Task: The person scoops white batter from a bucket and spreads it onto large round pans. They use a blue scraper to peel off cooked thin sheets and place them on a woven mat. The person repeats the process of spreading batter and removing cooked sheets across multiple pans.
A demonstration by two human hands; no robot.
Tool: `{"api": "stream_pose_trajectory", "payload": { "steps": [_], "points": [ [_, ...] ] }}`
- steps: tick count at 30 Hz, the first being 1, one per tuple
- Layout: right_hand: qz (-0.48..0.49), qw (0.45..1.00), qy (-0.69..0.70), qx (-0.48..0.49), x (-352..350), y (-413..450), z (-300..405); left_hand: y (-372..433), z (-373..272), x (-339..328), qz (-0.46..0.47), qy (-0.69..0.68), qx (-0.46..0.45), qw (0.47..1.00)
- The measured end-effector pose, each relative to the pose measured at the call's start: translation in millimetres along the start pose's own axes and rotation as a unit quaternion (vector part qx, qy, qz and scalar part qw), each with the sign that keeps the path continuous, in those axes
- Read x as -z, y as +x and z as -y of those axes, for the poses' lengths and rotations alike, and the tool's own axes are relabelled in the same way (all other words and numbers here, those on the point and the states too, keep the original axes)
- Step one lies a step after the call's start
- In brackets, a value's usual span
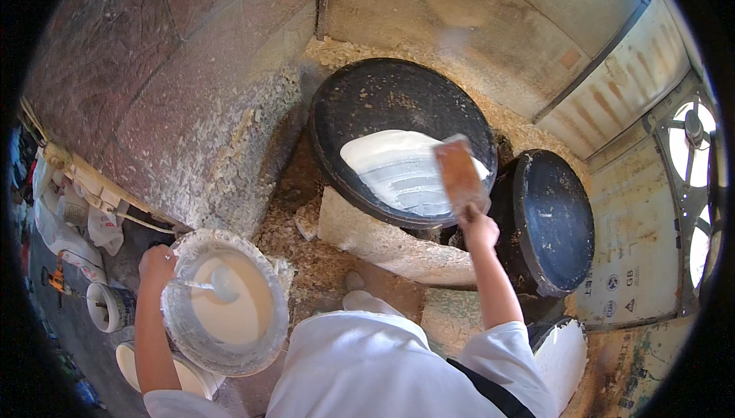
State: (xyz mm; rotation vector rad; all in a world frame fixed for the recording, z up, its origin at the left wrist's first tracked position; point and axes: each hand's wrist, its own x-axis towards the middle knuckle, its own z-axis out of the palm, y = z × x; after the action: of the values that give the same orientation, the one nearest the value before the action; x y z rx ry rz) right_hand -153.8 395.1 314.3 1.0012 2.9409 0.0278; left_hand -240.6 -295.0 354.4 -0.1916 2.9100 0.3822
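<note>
My right hand [478, 228] grips the handle of a flat, brownish-orange scraper [457, 174], which is blurred. The blade is over the right side of a pool of white batter [396, 157] on a large round black griddle [396, 93]. Curved streaks run through the batter where the layer is thinner. At the rim of a batter-crusted bucket [270, 297], my left hand [157, 266] is closed around the handle of a ladle [225, 283]. The ladle's round bowl lies over the creamy batter [241, 323] in the bucket.
Right of the griddle is a second black griddle [560, 223], tilted; a white-covered round surface [565, 355] is below it. A splattered wall [218, 73] rises at left. Beyond the bucket are a white tub [100, 309], plastic bags [60, 231] and an orange power drill [56, 277].
</note>
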Motion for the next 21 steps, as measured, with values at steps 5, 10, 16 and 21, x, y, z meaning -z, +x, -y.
{"api": "stream_pose_trajectory", "payload": {
  "steps": [5, 10, 16, 21],
  "points": [
    [0.116, 0.821, 0.442, -0.341, -2, 22, -51, -16, 12, 7, 0.012, -0.059, 0.094, 0.994],
    [0.205, 0.828, 0.476, -0.212, -11, 27, 25, -11, -3, 8, 0.006, -0.028, 0.029, 0.999],
    [0.158, 0.954, 0.235, 0.101, 1, -21, 110, -4, -22, 3, -0.021, -0.011, -0.008, 1.000],
    [0.069, 0.982, -0.008, 0.175, 7, -23, 112, 2, -29, -1, -0.017, 0.013, 0.020, 1.000]
  ]
}}
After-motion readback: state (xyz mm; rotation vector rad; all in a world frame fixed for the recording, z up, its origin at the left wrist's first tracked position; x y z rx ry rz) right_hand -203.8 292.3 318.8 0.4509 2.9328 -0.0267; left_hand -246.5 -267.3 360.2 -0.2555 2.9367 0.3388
